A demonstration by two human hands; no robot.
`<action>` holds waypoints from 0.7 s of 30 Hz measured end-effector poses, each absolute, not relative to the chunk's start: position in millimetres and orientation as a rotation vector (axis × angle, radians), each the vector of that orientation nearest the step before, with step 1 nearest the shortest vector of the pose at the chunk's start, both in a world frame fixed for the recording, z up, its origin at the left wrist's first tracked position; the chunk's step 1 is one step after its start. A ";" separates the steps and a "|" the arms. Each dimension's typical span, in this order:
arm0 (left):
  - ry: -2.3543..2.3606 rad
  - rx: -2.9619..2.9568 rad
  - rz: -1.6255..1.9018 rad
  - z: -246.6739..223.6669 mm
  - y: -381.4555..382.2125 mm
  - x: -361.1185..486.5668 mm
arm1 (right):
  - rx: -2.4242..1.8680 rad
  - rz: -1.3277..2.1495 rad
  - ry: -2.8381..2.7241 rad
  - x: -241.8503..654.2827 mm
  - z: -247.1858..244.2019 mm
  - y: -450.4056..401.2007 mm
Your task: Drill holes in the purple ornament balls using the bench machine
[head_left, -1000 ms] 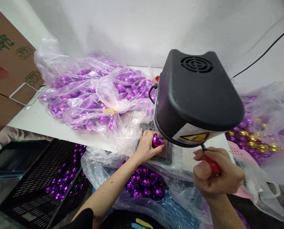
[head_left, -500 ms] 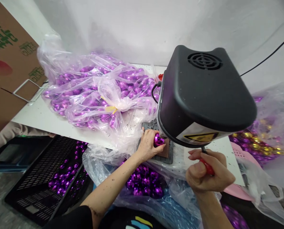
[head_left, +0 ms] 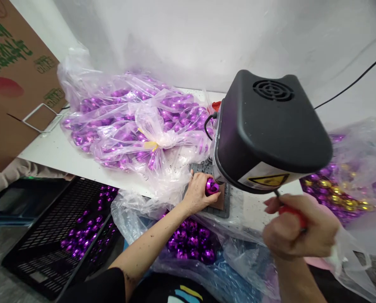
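My left hand (head_left: 198, 192) grips a shiny purple ball ornament (head_left: 212, 186) between thumb and fingers, over the grey base plate (head_left: 225, 205) of a black machine (head_left: 274, 130). A brown pad (head_left: 218, 203) lies on that plate under the fingers. The machine's head overhangs and hides part of the ball's far side. At the machine's right front, my right hand (head_left: 301, 227) is wrapped round a red lever handle (head_left: 293, 214); its fingers are somewhat blurred. Below my left wrist, several faceted purple balls (head_left: 192, 242) lie in an open clear plastic bag (head_left: 238, 248) at my lap.
Tied clear bags of purple balls (head_left: 137, 122) cover the table's (head_left: 112, 179) left. A cardboard box (head_left: 20, 92) stands far left, with a black crate (head_left: 33, 252) holding purple balls below. Purple and gold balls (head_left: 336, 193) in plastic lie at right. A cable (head_left: 352, 86) runs along the wall.
My right hand has moved right and toward me with the red lever handle. My left hand keeps the ball at nearly the same spot on the machine. The view has shifted slightly.
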State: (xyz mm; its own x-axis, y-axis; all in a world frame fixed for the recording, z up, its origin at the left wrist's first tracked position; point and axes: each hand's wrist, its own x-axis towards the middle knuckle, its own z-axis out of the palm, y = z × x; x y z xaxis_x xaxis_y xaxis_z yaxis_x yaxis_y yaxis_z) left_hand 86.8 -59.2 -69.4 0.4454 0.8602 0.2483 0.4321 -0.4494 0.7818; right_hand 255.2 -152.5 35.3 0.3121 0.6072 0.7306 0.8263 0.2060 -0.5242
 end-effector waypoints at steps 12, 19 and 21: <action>1.043 2.068 0.741 -54.8 -140.2 14.0 | -1.555 -0.118 -1.181 271.6 124.4 -78.0; 1.031 2.153 0.730 -63.6 -151.4 -18.0 | -1.656 0.018 -1.126 272.6 127.8 -85.2; 1.084 2.119 0.873 -42.4 -118.4 -36.8 | -1.704 0.083 -1.170 279.0 130.2 -87.0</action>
State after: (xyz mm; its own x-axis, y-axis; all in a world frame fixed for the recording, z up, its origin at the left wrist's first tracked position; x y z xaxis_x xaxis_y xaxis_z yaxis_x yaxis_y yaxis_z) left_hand -36.8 -118.4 -42.4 0.4508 0.8475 0.2802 0.4549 -0.4882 0.7448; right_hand 279.0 -87.0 130.2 0.5247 0.7238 0.4481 0.6532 -0.0048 -0.7572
